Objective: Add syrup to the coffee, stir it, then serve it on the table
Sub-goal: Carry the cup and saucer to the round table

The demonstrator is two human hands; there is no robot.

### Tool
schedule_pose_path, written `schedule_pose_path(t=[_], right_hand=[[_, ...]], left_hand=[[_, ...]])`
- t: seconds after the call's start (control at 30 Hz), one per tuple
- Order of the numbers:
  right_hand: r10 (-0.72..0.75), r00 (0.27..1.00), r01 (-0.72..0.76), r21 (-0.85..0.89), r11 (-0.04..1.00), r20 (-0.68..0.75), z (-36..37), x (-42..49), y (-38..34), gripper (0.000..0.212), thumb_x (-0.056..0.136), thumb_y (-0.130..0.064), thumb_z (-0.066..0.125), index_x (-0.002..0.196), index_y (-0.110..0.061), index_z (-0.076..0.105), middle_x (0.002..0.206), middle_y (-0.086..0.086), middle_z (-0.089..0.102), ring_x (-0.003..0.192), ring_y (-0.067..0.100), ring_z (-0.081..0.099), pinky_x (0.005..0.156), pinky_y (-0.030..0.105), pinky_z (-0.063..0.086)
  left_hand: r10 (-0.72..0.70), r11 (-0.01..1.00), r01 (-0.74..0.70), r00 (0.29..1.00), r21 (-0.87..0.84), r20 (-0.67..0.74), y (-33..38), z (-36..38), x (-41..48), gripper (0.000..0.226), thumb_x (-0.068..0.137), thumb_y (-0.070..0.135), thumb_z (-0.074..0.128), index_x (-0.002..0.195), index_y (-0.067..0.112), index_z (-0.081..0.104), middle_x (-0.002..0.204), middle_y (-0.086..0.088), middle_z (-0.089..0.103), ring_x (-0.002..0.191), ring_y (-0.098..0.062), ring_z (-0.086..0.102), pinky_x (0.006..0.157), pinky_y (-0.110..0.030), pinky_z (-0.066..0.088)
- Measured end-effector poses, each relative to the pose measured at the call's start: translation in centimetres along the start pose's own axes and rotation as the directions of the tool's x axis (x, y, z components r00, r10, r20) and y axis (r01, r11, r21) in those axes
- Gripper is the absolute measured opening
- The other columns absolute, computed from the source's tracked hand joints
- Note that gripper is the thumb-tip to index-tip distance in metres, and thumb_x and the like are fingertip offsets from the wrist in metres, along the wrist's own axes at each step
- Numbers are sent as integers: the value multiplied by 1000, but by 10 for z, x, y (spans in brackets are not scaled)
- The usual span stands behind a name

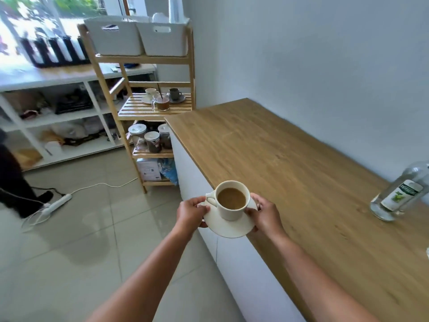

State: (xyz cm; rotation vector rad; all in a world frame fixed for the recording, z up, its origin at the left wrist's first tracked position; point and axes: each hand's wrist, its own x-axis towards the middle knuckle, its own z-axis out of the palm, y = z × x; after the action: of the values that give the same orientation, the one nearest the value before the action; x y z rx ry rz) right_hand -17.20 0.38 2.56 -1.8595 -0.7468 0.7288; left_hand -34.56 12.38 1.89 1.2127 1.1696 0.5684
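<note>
A white cup of light brown coffee stands on a white saucer. The saucer is held from both sides. Its left rim is pinched by the left grip, with the thumb on top and the fingers curled under. Its right rim is pinched the same way by the right grip. The saucer is right at the front edge of the wooden desk, partly over it and partly over the tiled floor. It cannot be told if the saucer touches the desk yet. A clear syrup bottle stands on the desk well off to the right. No spoon is seen in the cup, and the coffee looks evenly mixed, so the syrup and stirring are likely done and serving is the step in hand. To do it well, the saucer should be held flat, with both sides at the same height, so the cup does not slide and no coffee is spilled. It should be moved slowly, since the coffee sits only a little below the rim. The saucer should be set down well in from the edge, flat and softly. The fingers under it should be slid out only once its weight is on the wood.
</note>
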Motion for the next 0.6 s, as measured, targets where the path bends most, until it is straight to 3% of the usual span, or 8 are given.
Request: schedule_pose_path(t=[0.2, 0.33, 0.47, 0.6], right_hand=[[-55, 992, 57, -10, 998, 114, 93, -26, -35, 50, 86, -7, 64, 134, -16, 57, 110, 10, 67, 65, 18, 58, 38, 25, 44], [-96, 975, 106, -41, 993, 200, 162, -49, -57, 50, 86, -11, 66, 135, -16, 56, 99, 7, 60, 71, 22, 58, 36, 24, 45], [-115, 952, 133, -45, 990, 285, 228, -74, -77, 50, 87, -14, 66, 136, -19, 56, 108, 12, 67, 83, 27, 63, 37, 25, 47], [-144, 909, 165, -19, 986, 392, 291, -100, -101, 51, 85, -10, 65, 136, -18, 56, 116, 12, 67, 87, 27, 65, 41, 28, 49]], left_hand=[[16, 999, -20, 994, -35, -109, -11, -106, -22, 32, 87, 1, 63, 112, 18, 72, 82, -4, 65, 77, -26, 66, 57, -34, 57], [26, 997, -40, 978, -62, -207, -23, -183, -45, 32, 86, 0, 65, 110, 20, 73, 68, 3, 61, 70, -23, 64, 52, -31, 55], [12, 993, -42, 964, -107, -265, -37, -254, -69, 32, 87, -2, 62, 111, 16, 73, 90, -9, 73, 75, -25, 68, 53, -31, 56], [-3, 987, -53, 936, -149, -352, -51, -319, -94, 33, 88, -2, 60, 113, 14, 72, 98, -12, 74, 78, -25, 68, 57, -33, 58]])
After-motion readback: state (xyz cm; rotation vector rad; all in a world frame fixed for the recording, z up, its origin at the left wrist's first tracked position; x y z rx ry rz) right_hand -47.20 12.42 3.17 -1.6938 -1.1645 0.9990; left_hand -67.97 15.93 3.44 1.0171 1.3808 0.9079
